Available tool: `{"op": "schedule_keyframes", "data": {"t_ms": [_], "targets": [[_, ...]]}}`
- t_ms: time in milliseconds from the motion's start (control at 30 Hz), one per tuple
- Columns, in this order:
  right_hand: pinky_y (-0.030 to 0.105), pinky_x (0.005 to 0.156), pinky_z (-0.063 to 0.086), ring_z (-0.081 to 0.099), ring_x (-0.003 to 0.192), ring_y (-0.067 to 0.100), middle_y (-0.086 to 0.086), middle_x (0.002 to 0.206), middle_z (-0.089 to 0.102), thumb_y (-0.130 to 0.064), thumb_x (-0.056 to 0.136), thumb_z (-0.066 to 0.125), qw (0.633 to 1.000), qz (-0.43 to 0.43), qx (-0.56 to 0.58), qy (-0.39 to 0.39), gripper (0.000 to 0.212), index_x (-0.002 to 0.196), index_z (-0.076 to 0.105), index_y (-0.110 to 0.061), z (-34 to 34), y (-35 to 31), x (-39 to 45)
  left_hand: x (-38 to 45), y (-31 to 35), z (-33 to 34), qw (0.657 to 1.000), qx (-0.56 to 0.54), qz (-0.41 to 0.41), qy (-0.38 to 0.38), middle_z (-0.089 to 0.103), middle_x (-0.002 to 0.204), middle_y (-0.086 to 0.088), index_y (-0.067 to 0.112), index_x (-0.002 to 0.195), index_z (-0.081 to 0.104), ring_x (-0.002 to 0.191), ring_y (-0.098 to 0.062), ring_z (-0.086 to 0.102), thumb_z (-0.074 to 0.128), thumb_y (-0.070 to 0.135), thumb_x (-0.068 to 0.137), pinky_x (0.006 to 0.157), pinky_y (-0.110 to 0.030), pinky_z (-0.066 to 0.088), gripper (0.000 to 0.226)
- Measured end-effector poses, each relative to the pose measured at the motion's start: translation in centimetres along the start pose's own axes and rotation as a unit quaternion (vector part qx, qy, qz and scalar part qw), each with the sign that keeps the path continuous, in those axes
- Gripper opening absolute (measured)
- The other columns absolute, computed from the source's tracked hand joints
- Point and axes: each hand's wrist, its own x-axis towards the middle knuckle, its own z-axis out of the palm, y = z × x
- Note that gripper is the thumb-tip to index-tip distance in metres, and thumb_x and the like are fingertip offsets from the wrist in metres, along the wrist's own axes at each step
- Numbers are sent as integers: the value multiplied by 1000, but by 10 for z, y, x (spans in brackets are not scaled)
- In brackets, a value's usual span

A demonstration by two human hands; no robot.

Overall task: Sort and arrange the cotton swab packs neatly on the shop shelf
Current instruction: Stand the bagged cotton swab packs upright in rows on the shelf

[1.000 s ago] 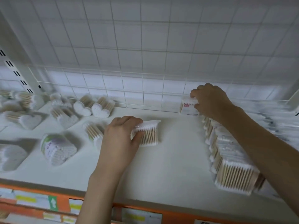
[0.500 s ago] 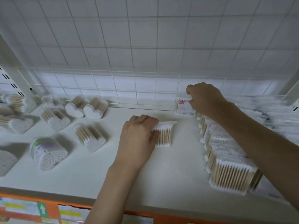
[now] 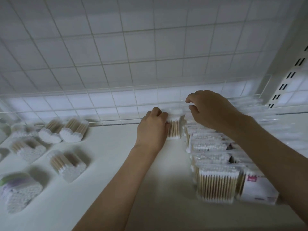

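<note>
From the head camera I see my left hand [image 3: 152, 129] curled round a flat swab pack [image 3: 173, 129], holding it upright at the shelf's [image 3: 150, 189] back edge, against the wire grid [image 3: 116, 104]. Just beside it, my right hand [image 3: 211, 112] has its fingers curled over the rearmost packs of the row of flat packs [image 3: 215, 172] along the right side; I cannot tell what it grips. Heart-shaped packs [image 3: 70, 132] lie loose toward the left edge.

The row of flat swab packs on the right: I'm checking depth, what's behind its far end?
Behind the row of flat packs stands the wire grid fence. The right hand covers the row's far end, hiding any gap there.
</note>
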Motion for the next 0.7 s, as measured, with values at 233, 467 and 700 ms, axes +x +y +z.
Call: {"op": "schedule_keyframes", "data": {"t_ms": [233,467,700], "targets": [[33,84,44,53,108,22,3,115,61,-17,94,41,999,19,28,12,31,122,55,-14,-7,6,-19,21,-2,10,997,76,23,2,52,121,0,20,124,56,113,-22,41,47,27,93,91,-29,29,33],[37,90,45,53,109,22,3,117,61,-17,94,42,999,25,44,-5,32,124,54,-13,-8,-5,-26,26,2,8,999,48,4,-13,51,123,-5,14,130,45,110,-25,48,48,17,90,91,-31,33,41],[38,90,45,53,109,22,3,116,61,-18,94,43,999,30,36,-13,31,121,55,-13,-9,-23,-26,16,-2,4,999,42,-2,-6,40,135,-5,13,136,37,123,-22,38,50,13,88,99,-29,27,50]]}}
